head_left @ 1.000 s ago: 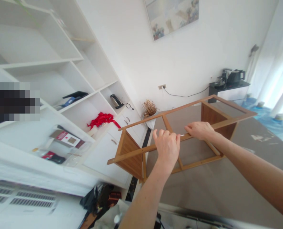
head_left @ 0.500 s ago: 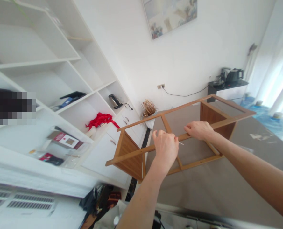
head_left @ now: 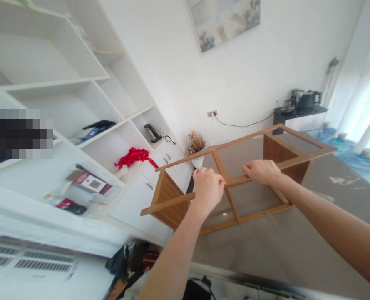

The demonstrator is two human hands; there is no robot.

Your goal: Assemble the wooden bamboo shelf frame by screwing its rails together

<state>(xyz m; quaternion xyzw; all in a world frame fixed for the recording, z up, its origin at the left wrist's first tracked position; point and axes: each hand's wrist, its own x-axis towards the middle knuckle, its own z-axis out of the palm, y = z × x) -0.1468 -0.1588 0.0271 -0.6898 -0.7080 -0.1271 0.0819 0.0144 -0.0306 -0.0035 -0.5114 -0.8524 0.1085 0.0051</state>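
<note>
A wooden rack frame with slatted end panels lies on its side on the grey table. My left hand is closed in a pinch at its middle rail, left of the cross-bar. What those fingers hold is hidden behind them. Farther right, my right hand has its fingers curled at the same rail and appears to grip it, its fingertips partly out of sight.
White shelves on the left hold a kettle, red cloth and a box. Large water bottles stand beyond the table at right. Dried stems rise behind the frame.
My left hand has shifted slightly left along the rail. A thin pale rod that stuck out from its fingers is no longer visible. My right hand stays in place.
</note>
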